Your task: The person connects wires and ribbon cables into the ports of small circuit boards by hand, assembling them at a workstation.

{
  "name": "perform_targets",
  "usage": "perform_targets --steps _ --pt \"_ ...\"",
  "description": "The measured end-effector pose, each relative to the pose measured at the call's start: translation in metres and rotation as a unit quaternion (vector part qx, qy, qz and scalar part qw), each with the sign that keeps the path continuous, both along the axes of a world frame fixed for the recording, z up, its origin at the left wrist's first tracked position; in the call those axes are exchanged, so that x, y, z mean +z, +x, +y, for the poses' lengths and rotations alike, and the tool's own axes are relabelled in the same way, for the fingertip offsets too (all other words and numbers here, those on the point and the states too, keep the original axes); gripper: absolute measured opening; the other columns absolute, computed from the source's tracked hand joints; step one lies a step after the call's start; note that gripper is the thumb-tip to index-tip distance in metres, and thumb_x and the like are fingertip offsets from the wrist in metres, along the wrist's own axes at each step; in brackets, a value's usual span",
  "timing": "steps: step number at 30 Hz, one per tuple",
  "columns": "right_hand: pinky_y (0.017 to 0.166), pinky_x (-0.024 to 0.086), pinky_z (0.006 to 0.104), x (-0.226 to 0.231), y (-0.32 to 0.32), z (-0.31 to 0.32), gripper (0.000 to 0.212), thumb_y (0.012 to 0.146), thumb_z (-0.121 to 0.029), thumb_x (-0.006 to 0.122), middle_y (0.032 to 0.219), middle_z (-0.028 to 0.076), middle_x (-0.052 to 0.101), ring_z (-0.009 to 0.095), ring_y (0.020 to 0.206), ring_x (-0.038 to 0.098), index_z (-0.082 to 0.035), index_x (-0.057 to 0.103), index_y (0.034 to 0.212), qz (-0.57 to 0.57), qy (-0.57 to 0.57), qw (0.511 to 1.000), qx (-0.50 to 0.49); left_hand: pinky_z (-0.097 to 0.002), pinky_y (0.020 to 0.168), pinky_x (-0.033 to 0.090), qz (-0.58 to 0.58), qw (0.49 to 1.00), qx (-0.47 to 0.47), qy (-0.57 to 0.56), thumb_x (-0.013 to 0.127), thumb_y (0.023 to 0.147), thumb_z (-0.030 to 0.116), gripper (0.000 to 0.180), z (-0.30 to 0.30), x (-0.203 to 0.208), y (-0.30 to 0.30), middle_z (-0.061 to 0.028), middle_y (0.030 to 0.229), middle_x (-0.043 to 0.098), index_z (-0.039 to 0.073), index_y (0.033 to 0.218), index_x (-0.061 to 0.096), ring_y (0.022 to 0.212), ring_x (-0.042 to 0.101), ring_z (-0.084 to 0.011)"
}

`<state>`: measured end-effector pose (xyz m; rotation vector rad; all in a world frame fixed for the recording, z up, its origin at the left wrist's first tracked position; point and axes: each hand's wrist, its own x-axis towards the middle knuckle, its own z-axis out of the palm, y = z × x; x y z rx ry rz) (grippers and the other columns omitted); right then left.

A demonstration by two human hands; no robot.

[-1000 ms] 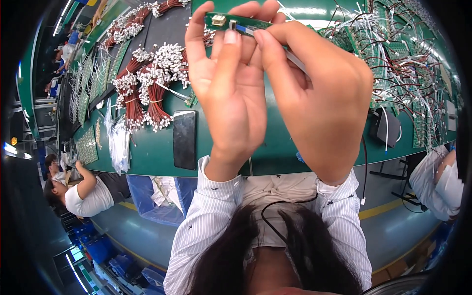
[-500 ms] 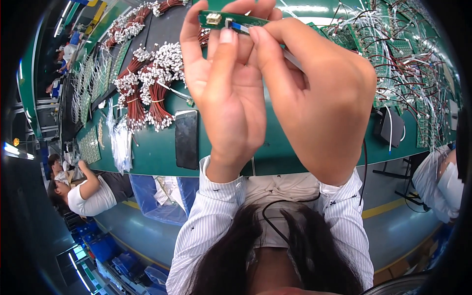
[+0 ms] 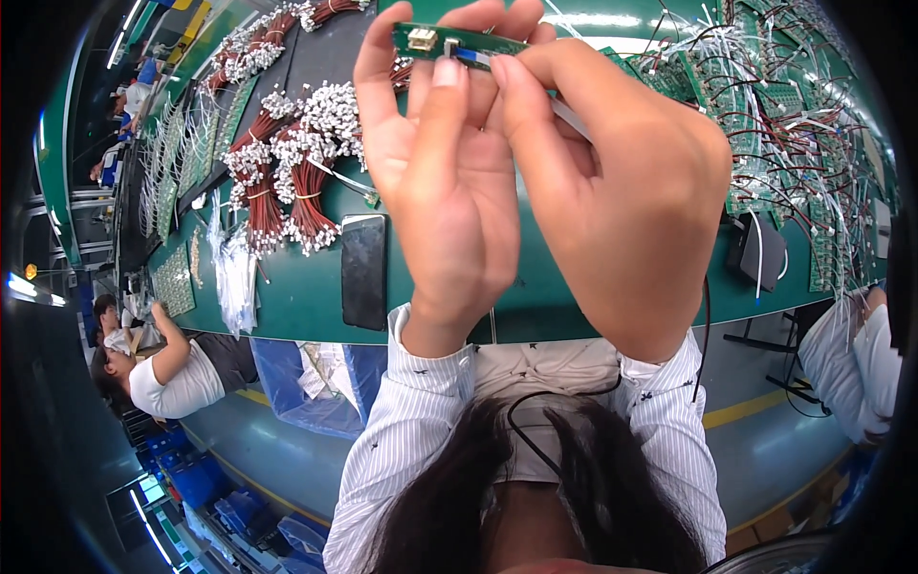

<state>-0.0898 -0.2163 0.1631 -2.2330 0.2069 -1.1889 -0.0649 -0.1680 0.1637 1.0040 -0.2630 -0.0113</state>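
Held up at the top middle of the view is a small green circuit board (image 3: 406, 40) with a white connector near its left end. My left hand (image 3: 445, 182) grips it from below, thumb pressed near a small socket on its face. A flat cable with a blue end (image 3: 469, 55) lies at that socket. My right hand (image 3: 631, 163) pinches this cable between thumb and forefinger, close to the board. Whether the cable sits fully inside the socket I cannot tell. The cable's white tail runs back under my right fingers.
Bundles of red-brown wires with white plugs (image 3: 301, 191) lie left on the green table (image 3: 535, 297), near a black phone (image 3: 363, 273) and a bunch of white cables (image 3: 232, 268). Wired boards (image 3: 784, 172) pile up at right beside a black box (image 3: 755, 251). People sit at both sides.
Both hands stay nearly in place with the board and cable. The board has shifted very slightly to the right.
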Motion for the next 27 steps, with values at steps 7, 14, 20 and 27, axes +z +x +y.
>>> perform_targets --steps 7,14,20,27 --pt "0.039 0.036 0.0225 -0.001 -0.001 0.001 0.004 0.077 -0.006 0.063 0.054 0.007 0.056 0.010 0.041 0.050 -0.003 0.062 0.077 0.008 0.011 1.000 0.028 -0.0385 0.102 0.034 0.001 1.000 -0.003 0.006 0.035 0.094 0.007 0.036 -0.001 0.003 -0.002 -0.0173 0.122 0.045 0.006 0.129 0.026 0.118 0.044 -0.0292" --pt "0.040 0.036 0.0215 -0.005 0.001 -0.001 0.003 0.077 -0.004 0.062 0.056 0.006 0.056 0.008 0.042 0.049 -0.002 0.061 0.078 -0.029 0.018 0.999 0.032 -0.0406 0.103 0.034 -0.048 0.991 -0.090 -0.085 0.034 0.093 0.004 0.033 0.011 -0.014 0.012 -0.0154 0.120 0.044 0.004 0.126 0.028 0.118 0.043 -0.0288" --pt "0.039 0.035 0.0218 -0.002 0.000 0.002 0.003 0.078 -0.004 0.062 0.054 0.005 0.054 0.007 0.042 0.048 -0.002 0.061 0.077 -0.026 0.021 0.999 0.041 -0.0412 0.093 0.044 -0.039 0.968 -0.163 -0.188 0.038 0.091 0.004 0.039 0.022 -0.020 0.024 -0.0212 0.113 0.050 0.005 0.127 0.022 0.107 0.052 -0.0325" --pt "0.039 0.035 0.0227 -0.004 0.001 -0.002 0.004 0.078 -0.006 0.063 0.052 0.006 0.052 0.009 0.041 0.047 -0.003 0.061 0.076 -0.012 0.023 0.999 0.025 -0.0404 0.094 0.042 -0.034 0.965 -0.179 -0.187 0.038 0.091 0.004 0.038 0.018 -0.026 0.027 -0.0211 0.116 0.048 0.005 0.126 0.022 0.110 0.050 -0.0326"
